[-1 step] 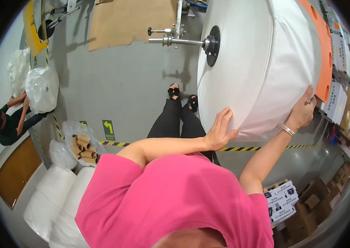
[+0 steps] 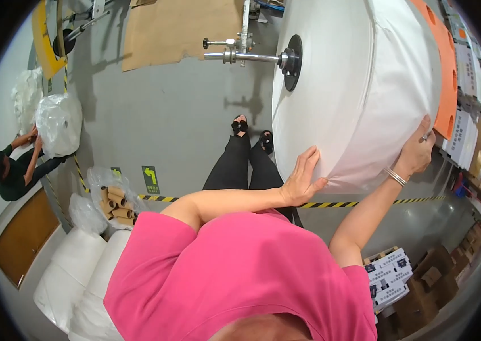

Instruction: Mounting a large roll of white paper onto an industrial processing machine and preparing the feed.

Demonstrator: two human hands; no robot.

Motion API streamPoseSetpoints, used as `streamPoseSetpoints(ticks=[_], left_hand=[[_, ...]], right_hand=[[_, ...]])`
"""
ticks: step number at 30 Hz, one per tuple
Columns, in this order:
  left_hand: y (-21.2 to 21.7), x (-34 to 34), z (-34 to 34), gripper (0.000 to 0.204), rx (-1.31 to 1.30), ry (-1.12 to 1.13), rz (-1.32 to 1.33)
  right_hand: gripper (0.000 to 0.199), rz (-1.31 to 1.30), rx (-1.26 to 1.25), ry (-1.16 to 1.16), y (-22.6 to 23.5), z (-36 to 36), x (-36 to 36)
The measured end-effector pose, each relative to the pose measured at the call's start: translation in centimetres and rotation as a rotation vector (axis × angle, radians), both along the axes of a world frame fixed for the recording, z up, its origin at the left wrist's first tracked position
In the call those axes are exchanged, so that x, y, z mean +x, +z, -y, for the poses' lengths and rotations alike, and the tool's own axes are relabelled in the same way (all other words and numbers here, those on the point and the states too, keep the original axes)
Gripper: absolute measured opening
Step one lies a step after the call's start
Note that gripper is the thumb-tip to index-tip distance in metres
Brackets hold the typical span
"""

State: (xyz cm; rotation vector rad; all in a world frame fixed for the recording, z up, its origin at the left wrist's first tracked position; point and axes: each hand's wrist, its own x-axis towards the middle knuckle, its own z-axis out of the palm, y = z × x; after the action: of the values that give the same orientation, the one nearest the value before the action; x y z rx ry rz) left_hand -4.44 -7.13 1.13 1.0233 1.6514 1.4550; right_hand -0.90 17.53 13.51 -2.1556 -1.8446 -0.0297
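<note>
A huge white roll [image 2: 331, 96] of sheet material hangs in front of me to the right. A metal shaft [image 2: 260, 57] comes out of the black hub [image 2: 293, 62] on its flat side. My left hand [image 2: 303, 179] lies against the roll's near lower edge, fingers stretched out and nothing gripped. At the roll's right edge, beside an orange panel [image 2: 448, 85], my right hand [image 2: 416, 152] has curled fingers touching the white sheet. A small dark metallic thing [image 2: 424, 138] shows at its fingers; its kind is unclear.
Wrapped white rolls [image 2: 73, 267] and a plastic bag of cardboard tubes [image 2: 116, 203] stand at left. Beyond them a person [image 2: 13, 167] handles a plastic-wrapped roll [image 2: 59, 125]. Brown cardboard [image 2: 181, 34] lies on the floor ahead. Stacked white boxes [image 2: 389, 278] are behind me at right.
</note>
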Motion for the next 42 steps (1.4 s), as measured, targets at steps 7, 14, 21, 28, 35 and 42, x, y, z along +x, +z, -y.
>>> streamPoseSetpoints(ticks=[7,14,21,28,35,42], left_hand=[[-5.7,-8.3,2.8,0.030,-0.165,0.054,-0.070],[-20.6,-35.4,6.9,0.031,-0.462,0.801,-0.175],[-30.8,-47.9,3.8,0.038,-0.805,0.591,-0.089],[-35.0,-48.1,1.7,0.042,-0.861,0.451,-0.090],[-19.9,-42.7,-1.4,0.049,-0.508,0.506,-0.293],[9.1,-38.0,-16.9,0.078,0.276,-0.161,-0.504]], right_hand=[[0.075,0.025,0.107,0.047,-0.3,0.6,-0.3],[0.071,0.005,0.080,0.001,-0.3,-0.4,0.1],[0.054,-0.149,0.100,0.075,-0.2,-1.2,0.2],[0.046,-0.203,0.204,0.174,-0.3,-1.0,1.2],[0.044,-0.106,0.179,0.210,-0.8,-0.5,0.6],[0.068,-0.007,0.066,-0.029,-0.6,-1.9,0.9]])
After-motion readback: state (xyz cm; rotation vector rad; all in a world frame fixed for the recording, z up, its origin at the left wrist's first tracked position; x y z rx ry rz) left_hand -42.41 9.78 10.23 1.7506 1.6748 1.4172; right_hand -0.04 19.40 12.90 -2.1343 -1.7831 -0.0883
